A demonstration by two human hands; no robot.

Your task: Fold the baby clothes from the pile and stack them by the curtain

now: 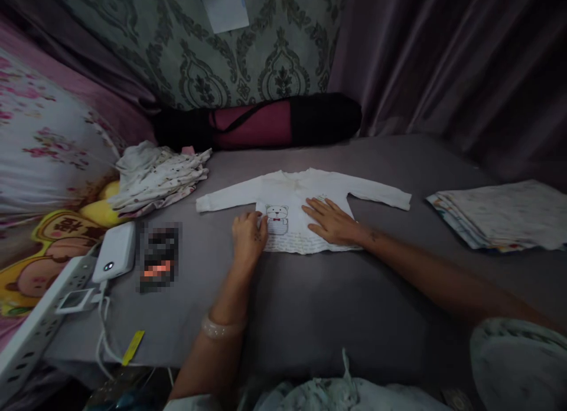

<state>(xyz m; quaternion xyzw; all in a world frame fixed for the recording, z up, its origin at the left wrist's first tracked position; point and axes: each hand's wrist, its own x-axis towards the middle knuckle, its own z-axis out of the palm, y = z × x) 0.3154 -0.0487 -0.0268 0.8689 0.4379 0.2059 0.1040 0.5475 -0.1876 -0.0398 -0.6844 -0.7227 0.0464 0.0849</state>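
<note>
A small white long-sleeved shirt [301, 189] lies spread flat on the grey sheet, sleeves stretched out to both sides. It has a printed bear, lines of print near the hem and a faint yellowish stain below the neckline. My left hand [249, 237], with a bangle on the wrist, is at the shirt's left side edge, its fingers curled and closed at the fabric. The fingertips are partly hidden. Flat on the right half of the shirt's front rests my right hand [332, 222], fingers stretched and spread, covering part of a second print.
A folded cloth stack [500, 216] lies at right, and crumpled clothes [162, 172] at left. Nearer left are a white power bank [114, 251], power strip [44, 307], cables, a blurred-out object [158, 257] and a yellow tag [133, 347]. A long black-and-maroon bag [252, 126] lies along the wall.
</note>
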